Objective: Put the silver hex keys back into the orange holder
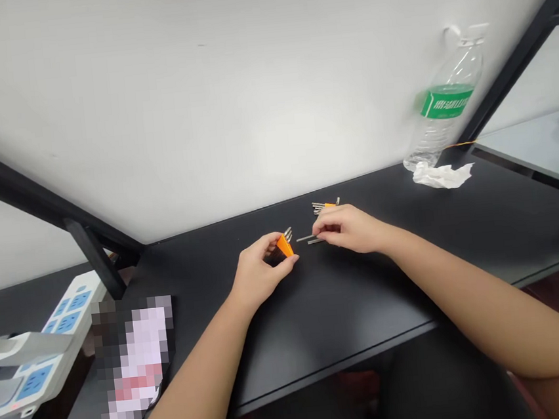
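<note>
Between the thumb and fingers of my left hand [257, 272] is an orange hex key holder [285, 245], tilted, with several short metal ends sticking out of its top. My right hand [344, 228] pinches a thin metal hex key [305, 238], whose straight end points left toward the holder without touching it. Just below that key, another metal rod [313, 242] shows, partly hidden by my right fingers; I cannot tell if it is held or lies on the table. Behind my right hand lies a second orange holder [330, 205] with several metal keys in it, partly covered.
The black table [331, 336] meets a white wall at the back. On the right stand a clear plastic bottle [449, 74] with a green label and a crumpled white tissue [443, 174]. At left are a blurred-out phone-like object [140, 354] and a white power strip [67, 322].
</note>
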Tool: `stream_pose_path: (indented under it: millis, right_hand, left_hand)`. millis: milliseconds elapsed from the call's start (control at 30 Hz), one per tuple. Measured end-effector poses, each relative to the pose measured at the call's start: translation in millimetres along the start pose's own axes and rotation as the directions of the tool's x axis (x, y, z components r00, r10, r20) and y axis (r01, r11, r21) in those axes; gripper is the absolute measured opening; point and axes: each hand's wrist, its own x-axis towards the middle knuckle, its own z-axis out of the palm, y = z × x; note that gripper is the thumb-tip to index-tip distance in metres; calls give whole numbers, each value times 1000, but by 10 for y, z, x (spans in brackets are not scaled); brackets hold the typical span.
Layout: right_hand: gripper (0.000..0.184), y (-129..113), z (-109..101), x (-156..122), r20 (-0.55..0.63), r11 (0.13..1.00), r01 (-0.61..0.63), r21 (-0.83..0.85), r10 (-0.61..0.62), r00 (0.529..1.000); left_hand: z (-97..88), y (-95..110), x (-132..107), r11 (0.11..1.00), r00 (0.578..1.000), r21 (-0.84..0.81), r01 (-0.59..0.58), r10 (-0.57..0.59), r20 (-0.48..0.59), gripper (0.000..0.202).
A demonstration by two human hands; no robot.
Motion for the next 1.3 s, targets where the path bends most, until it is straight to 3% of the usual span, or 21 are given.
stream_pose_path:
  millis: [100,300,533,700,900,1133,1300]
  right_hand:
    - [13,-70,59,5,-31,995,94,23,-93,995]
    - [15,-50,104,-3,-54,991,131,1,-130,990]
    - [20,-95,146,-26,-53,966,217,-139,-227,973]
    - [24,-197,194,-42,63,933,219,-285,-210,976]
    - [19,-116,253,-14,12,962,199,-188,-201,980]
    - [27,-197,243,-31,108,922,191,-336,-164,981]
    - [28,-213,243,-34,138,914,201,-352,-162,977]
  left_hand:
    - [2,29,-8,999,1000,33,-20,20,-1,39]
    - [19,49,-20,997,999,72,-39,38,13,39]
    - [13,56,-26,983,995,165,-81,69,77,38]
    - [14,73,-28,963,983,230,-138,104,153,36]
    - [10,67,-28,982,989,167,-91,70,128,35]
    - [7,99,-18,975,986,198,-100,71,150,32]
    - [-2,107,-12,975,982,195,-103,69,178,30]
